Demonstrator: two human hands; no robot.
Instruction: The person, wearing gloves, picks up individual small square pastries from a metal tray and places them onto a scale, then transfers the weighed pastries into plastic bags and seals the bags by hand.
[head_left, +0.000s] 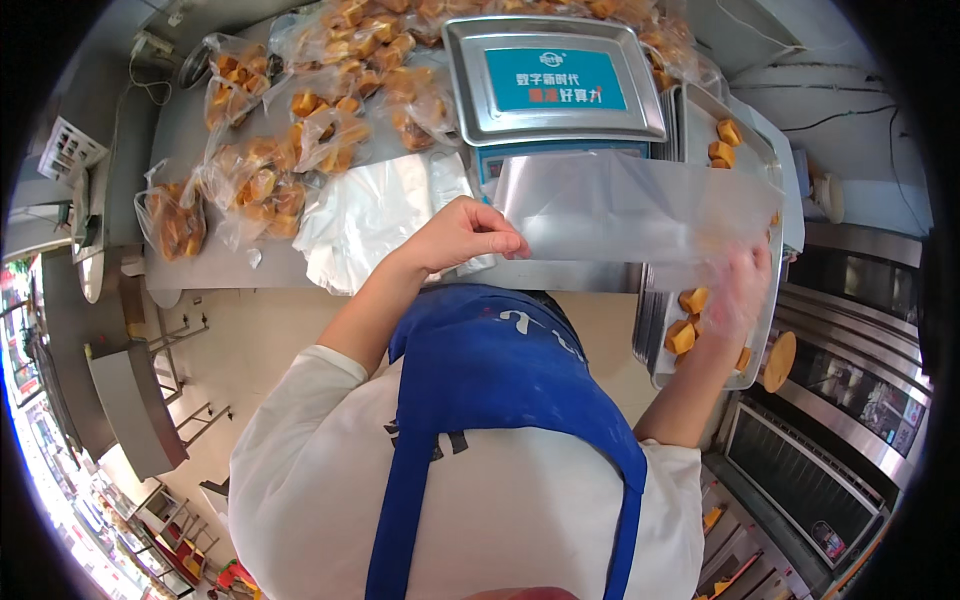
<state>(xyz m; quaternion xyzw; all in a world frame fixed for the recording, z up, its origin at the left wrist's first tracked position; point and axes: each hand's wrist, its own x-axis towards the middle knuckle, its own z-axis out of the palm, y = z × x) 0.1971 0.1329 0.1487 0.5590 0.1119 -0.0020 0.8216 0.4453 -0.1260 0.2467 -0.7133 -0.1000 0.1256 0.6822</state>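
Observation:
A clear plastic bag (600, 210) stretches flat between my two hands, in front of a weighing scale (559, 79) with a steel pan. My left hand (476, 234) pinches its left end between thumb and fingers. At the other end is my right hand (739, 289), which wears a thin clear glove and grips the bag; its fingertips are partly blurred behind the film. Below that hand lies a metal baking tray (750, 367) with several golden-brown bread pieces (681, 337). Beside my left hand a stack of clear plastic bags (371, 214) rests at the table's front edge.
Filled bags of bread pieces (255, 184) crowd the left and back of the steel table (225, 266). The baking tray tops a stack of trays along the table's right side. A round wooden disc (780, 361) and oven-like steel equipment (847, 337) stand farther right.

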